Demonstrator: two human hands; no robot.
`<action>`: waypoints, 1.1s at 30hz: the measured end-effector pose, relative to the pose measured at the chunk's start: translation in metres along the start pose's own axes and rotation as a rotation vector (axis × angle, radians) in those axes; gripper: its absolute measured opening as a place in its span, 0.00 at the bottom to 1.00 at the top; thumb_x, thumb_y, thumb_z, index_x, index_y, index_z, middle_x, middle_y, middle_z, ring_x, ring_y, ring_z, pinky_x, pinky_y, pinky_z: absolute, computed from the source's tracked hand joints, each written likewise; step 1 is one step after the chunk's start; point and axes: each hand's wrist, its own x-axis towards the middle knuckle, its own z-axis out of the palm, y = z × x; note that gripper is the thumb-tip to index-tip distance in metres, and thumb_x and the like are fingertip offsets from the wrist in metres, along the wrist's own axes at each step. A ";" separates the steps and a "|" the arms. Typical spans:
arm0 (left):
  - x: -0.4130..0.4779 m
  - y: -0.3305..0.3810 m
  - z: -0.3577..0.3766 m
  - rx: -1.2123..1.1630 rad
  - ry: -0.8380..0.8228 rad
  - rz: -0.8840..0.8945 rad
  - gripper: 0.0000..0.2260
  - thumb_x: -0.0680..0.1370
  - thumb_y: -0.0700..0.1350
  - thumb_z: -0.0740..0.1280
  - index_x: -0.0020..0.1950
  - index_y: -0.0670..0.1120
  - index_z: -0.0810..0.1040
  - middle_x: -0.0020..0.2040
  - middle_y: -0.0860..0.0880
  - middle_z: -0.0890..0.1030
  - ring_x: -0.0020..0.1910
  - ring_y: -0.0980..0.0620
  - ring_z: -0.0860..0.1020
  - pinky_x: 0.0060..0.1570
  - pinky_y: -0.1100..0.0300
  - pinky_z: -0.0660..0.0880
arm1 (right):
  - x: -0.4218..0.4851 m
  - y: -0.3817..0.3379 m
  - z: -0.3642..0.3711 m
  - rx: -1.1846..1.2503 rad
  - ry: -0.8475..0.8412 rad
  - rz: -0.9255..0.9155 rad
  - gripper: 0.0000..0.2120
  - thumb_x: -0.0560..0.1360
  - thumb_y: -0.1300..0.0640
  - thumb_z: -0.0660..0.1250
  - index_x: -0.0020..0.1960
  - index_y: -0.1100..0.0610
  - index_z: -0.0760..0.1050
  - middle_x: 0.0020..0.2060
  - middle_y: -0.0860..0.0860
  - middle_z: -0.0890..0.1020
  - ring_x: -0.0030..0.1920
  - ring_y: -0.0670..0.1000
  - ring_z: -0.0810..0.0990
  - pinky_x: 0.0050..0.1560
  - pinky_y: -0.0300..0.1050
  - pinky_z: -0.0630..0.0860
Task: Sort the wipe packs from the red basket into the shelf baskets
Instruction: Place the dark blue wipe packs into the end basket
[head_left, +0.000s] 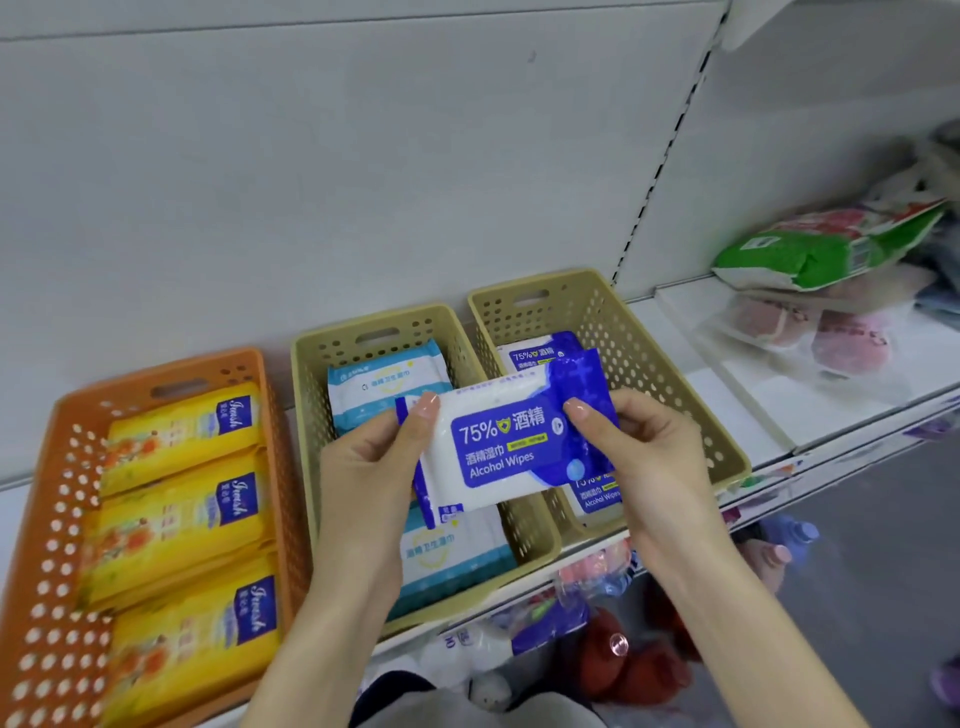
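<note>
Two hands pinch one alcohol wipe pack by its short ends, the left hand at its left end, the right hand at its right. Label up, it hangs above the adjoining walls of the middle beige basket and right beige basket.

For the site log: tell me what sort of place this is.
Probably a shop or stockroom: white metal shelving with a slotted upright, an orange perforated plastic basket and beige perforated plastic baskets of matching wipe packs, bagged goods piled alongside.

bare left hand and right hand, bare forearms, longish glossy fingernails.
</note>
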 end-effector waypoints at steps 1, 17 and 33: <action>0.000 -0.001 0.002 -0.012 0.033 -0.002 0.07 0.68 0.53 0.68 0.42 0.53 0.81 0.38 0.51 0.86 0.37 0.52 0.85 0.38 0.57 0.80 | -0.002 0.003 0.001 -0.007 0.009 -0.027 0.02 0.65 0.57 0.72 0.37 0.55 0.81 0.37 0.54 0.86 0.37 0.49 0.84 0.36 0.42 0.80; 0.006 0.016 0.013 0.390 0.190 0.559 0.11 0.76 0.49 0.68 0.36 0.49 0.73 0.33 0.55 0.81 0.34 0.61 0.81 0.30 0.69 0.73 | -0.020 0.014 0.008 0.405 -0.179 0.411 0.36 0.52 0.52 0.82 0.57 0.60 0.76 0.45 0.57 0.85 0.39 0.52 0.85 0.32 0.41 0.79; 0.037 -0.026 0.018 0.601 -0.078 0.452 0.09 0.80 0.57 0.57 0.50 0.56 0.74 0.52 0.54 0.80 0.51 0.56 0.78 0.55 0.52 0.74 | 0.006 0.006 -0.011 0.392 0.158 0.413 0.03 0.74 0.60 0.67 0.47 0.58 0.77 0.41 0.54 0.84 0.41 0.50 0.83 0.34 0.40 0.81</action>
